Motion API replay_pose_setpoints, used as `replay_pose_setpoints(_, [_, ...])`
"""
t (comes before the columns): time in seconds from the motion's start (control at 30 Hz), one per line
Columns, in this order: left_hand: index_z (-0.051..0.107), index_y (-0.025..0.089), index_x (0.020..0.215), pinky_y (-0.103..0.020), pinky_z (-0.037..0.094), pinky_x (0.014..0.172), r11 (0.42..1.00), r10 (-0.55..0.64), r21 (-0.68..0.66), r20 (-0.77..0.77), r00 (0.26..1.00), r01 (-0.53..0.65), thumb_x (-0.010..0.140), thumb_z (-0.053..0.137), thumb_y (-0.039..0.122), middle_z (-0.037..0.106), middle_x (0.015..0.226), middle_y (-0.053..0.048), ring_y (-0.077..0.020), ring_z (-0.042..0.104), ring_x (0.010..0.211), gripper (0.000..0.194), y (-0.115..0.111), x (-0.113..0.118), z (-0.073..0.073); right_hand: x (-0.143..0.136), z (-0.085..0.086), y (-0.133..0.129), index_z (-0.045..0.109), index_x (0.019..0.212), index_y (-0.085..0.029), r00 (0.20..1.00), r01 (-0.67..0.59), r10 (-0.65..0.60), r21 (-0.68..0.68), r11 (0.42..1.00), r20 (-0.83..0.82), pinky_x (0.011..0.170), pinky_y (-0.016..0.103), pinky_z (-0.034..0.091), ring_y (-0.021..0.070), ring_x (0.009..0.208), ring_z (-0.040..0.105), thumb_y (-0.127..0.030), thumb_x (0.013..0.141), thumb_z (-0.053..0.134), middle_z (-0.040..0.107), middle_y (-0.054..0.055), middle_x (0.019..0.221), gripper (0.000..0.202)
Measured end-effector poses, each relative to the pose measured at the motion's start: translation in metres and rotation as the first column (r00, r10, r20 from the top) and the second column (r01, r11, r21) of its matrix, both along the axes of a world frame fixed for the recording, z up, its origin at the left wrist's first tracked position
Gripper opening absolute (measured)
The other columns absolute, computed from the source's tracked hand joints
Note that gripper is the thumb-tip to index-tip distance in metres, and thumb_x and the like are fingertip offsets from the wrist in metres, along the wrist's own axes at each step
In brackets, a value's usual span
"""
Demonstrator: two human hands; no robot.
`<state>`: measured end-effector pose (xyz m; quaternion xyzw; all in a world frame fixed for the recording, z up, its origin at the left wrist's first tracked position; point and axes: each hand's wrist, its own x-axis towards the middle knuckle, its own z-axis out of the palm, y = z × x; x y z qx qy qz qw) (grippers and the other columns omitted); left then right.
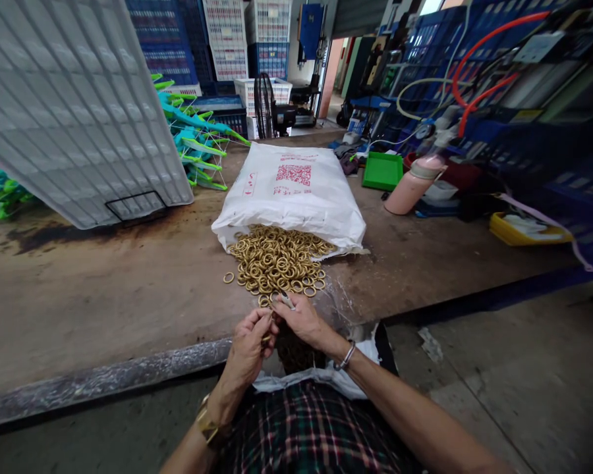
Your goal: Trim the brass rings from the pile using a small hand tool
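Workbench (103, 296), brass rings (277, 263), busy hands

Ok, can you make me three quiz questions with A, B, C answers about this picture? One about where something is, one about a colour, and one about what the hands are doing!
1. Where do the rings lie?
A. Spilling from the open end of the white sack onto the table
B. Inside the green tray
C. On the floor

2. What colour are the rings?
A. Silver
B. Gold
C. Red

3. What are the left hand and right hand doing?
A. Resting flat and apart
B. Lifting the sack
C. Held close together at the near edge of the pile, fingers pinched on small parts

Answers:
1. A, the pile fans out from the sack's mouth onto the brown tabletop.
2. B, they shine a brassy gold.
3. C, both hands meet just below the pile, with a ring in the left fingers and a small metal piece in the right.
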<state>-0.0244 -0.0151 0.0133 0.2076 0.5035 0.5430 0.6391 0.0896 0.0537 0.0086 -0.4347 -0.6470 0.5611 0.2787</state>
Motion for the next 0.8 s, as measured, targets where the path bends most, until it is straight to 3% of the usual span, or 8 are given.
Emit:
replay_pose_setpoints(0.27, [0.052,0.016,0.074,-0.014,0.022,0.035,1.0,-0.018,0.021,-0.028,0.999,0.019,0.066,0.068,0.046,0.051,0.058,0.005,-0.0033,0.038,0.041,0.035,-0.002,0.004,0.003,0.003,0.002,-0.001,0.052,0.066,-0.017,0.999,-0.023,0.022,0.013,1.0,0.032,0.055,0.02,0.034,0.0093,0.056,0.045,-0.027,0.083,0.042,0.051,-0.003,0.06,0.022])
replay_pose_setpoints(0.4, [0.051,0.016,0.071,-0.015,0.023,0.035,0.999,0.022,0.031,-0.061,0.998,-0.02,0.064,0.07,0.049,0.051,0.057,0.005,-0.0034,0.038,0.04,0.039,-0.005,0.007,0.006,0.01,0.004,-0.003,0.057,0.082,-0.018,0.977,-0.046,-0.007,0.241,0.969,0.214,0.058,0.02,0.034,0.0114,0.061,0.05,-0.021,0.084,0.04,0.058,-0.001,0.066,0.018])
replay_pose_setpoints(0.47, [0.051,0.016,0.072,-0.015,0.023,0.035,0.998,0.04,0.047,-0.094,0.995,-0.036,0.065,0.069,0.049,0.052,0.057,0.005,-0.0034,0.038,0.04,0.038,-0.006,0.007,0.004,0.015,0.004,-0.007,0.058,0.084,-0.019,0.922,-0.189,0.039,0.361,0.913,0.385,0.058,0.021,0.032,0.0123,0.063,0.05,-0.016,0.081,0.042,0.06,0.001,0.068,0.016])
replay_pose_setpoints(0.57, [0.052,0.016,0.074,-0.015,0.025,0.036,0.997,0.052,0.059,-0.158,0.986,-0.043,0.068,0.066,0.05,0.053,0.057,0.005,-0.0037,0.039,0.04,0.037,-0.007,0.007,-0.003,0.017,0.005,-0.015,0.058,0.086,-0.018,0.803,-0.362,0.064,0.399,0.843,0.593,0.058,0.023,0.029,0.0138,0.063,0.052,-0.011,0.075,0.045,0.063,0.003,0.072,0.018])
replay_pose_setpoints(0.7, [0.051,0.017,0.072,-0.015,0.026,0.035,0.996,0.067,0.067,-0.232,0.97,-0.053,0.07,0.063,0.052,0.051,0.054,0.006,-0.0044,0.038,0.038,0.037,-0.008,0.005,-0.009,0.014,0.005,-0.019,0.056,0.095,-0.017,0.699,-0.425,0.031,0.38,0.821,0.715,0.059,0.025,0.028,0.0157,0.068,0.056,-0.01,0.076,0.044,0.065,0.007,0.079,0.024])
replay_pose_setpoints(0.8, [0.051,0.017,0.068,-0.016,0.026,0.036,0.997,0.028,0.082,-0.238,0.971,-0.008,0.071,0.063,0.051,0.048,0.051,0.006,-0.004,0.035,0.037,0.036,-0.016,0.006,0.0,0.015,0.006,-0.014,0.055,0.1,-0.017,0.633,-0.429,0.012,0.338,0.838,0.774,0.059,0.025,0.028,0.0169,0.069,0.058,-0.012,0.077,0.043,0.066,0.008,0.081,0.026])
